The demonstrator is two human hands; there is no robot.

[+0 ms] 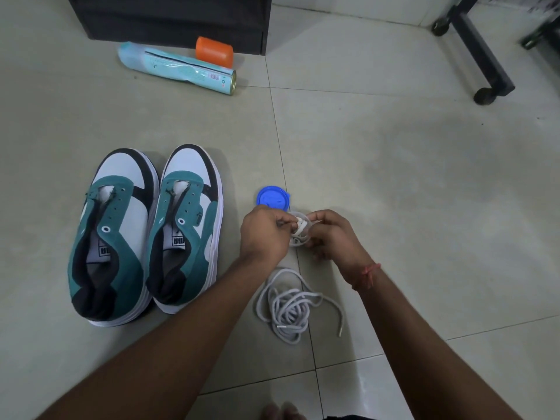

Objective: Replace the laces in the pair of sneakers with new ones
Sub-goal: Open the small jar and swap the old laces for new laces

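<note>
Two sneakers (145,234) in teal, white and black are placed side by side on the tiled floor (394,162), with their eyelets left without laces. Behind them a pale spray can (178,68) and an orange cap (214,52) are laid. A blue round lid (272,199) is seen just beyond the hands. A small clear container (298,233) is gripped by the right hand (333,234), and a white lace (300,227) in it is pinched by the left hand (265,234). A loose grey cord-like lace (291,307) is piled nearer.

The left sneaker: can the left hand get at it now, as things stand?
Probably not at once: the left hand pinches a lace in the container. Nothing lies between it and the sneakers.
</note>
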